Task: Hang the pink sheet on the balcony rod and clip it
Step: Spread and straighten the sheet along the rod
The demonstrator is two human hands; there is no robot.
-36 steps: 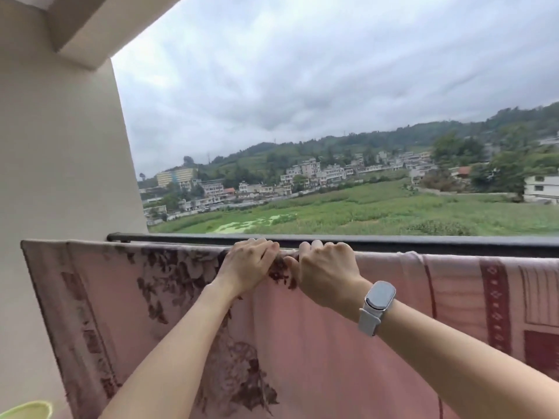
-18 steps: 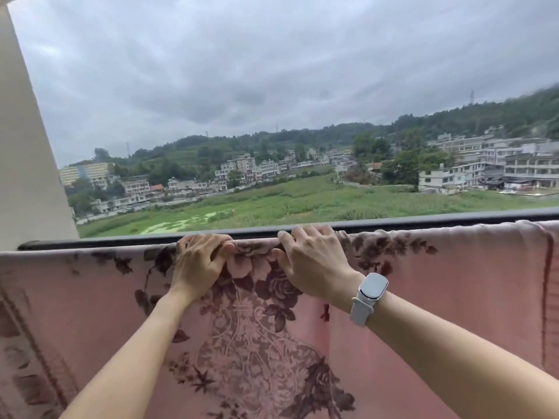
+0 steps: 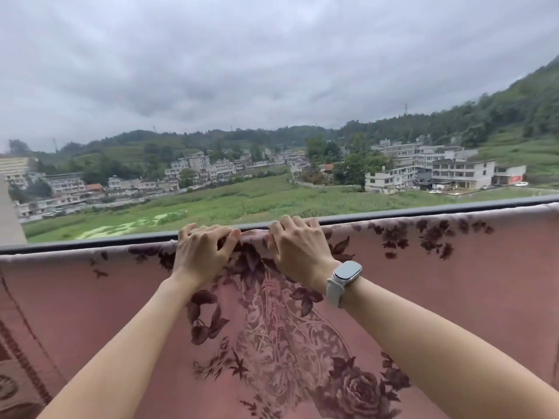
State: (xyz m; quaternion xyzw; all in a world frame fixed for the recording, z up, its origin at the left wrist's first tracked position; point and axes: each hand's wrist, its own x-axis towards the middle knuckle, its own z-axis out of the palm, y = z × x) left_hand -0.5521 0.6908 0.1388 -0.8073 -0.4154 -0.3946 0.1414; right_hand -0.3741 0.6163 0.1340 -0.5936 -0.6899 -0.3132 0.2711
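The pink sheet [image 3: 423,285], printed with dark maroon flowers, hangs over the dark balcony rod [image 3: 90,241] and fills the lower half of the view. My left hand [image 3: 202,252] and my right hand [image 3: 298,246] sit side by side at the sheet's top edge, fingers curled over the fold on the rod and pinching the cloth, which bunches between them. A pale watch [image 3: 344,279] is on my right wrist. No clip is in view.
Beyond the rod lies open air over a green field and buildings. A pale wall edge [image 3: 9,219] shows at the far left. The rod runs the full width, rising to the right.
The view has swung right, so the left wall has nearly left the frame. Both hands have moved along the sheet's top edge to its flowered middle, still gripping the fold.
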